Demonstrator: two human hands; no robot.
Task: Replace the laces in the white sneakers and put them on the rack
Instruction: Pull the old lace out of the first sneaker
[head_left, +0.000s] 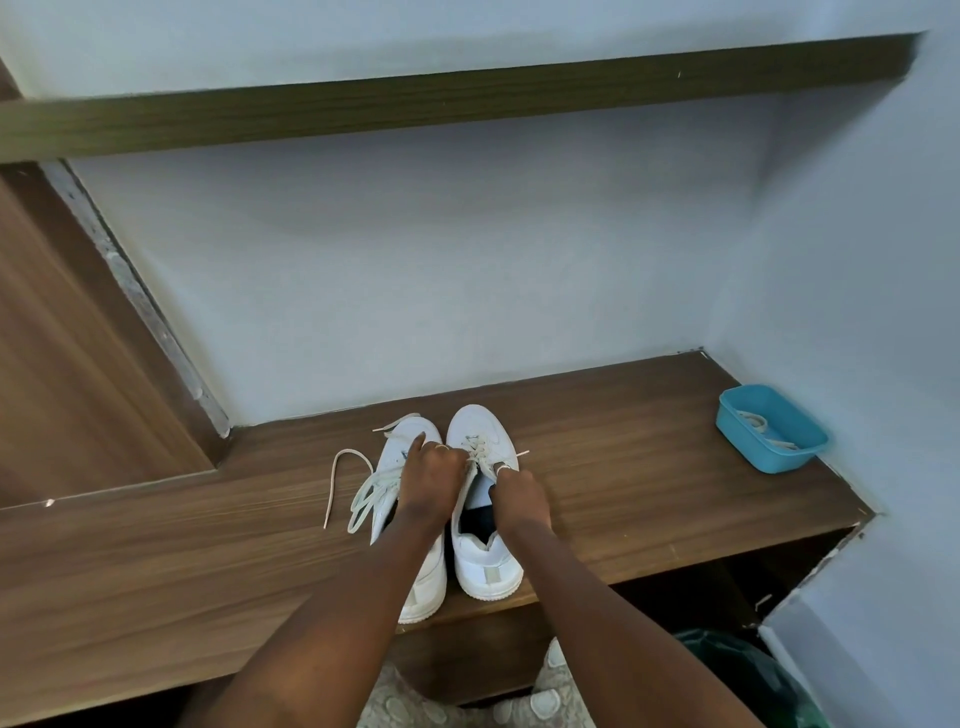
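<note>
White sneakers stand as a pair on the wooden shelf (649, 467), toes toward the wall (415, 260) and heels at the near edge, and both hands are on them. Left sneaker (408, 434): clean white upper, largely covered by the left hand (431, 480) and forearm. Its loose lace (370, 493) is off-white and flat, bunched in slack loops just left of the left-hand fingers, with one strand curling farther out over the shelf. Right sneaker (485, 564): white upper, pale heel tab, dark lining showing in the open mouth directly beneath the right-hand fingers. Its threaded lace (480, 451) crosses the eyelets between the two sets of fingers. Left-hand fingers are curled and close on that lace at the lacing, apart from one finger lying straight on the left sneaker's forepart; a ring shows on one finger. Right hand (519, 499): fingers bent together and pinching a strand of the same lace, whose tip projects just beyond them to the right. Well to the right of the right-hand fingers a blue tub (779, 457) sits on the same shelf, with more pale laces (758, 422) lying inside. An upper shelf (467, 98) runs across the wall above.
</note>
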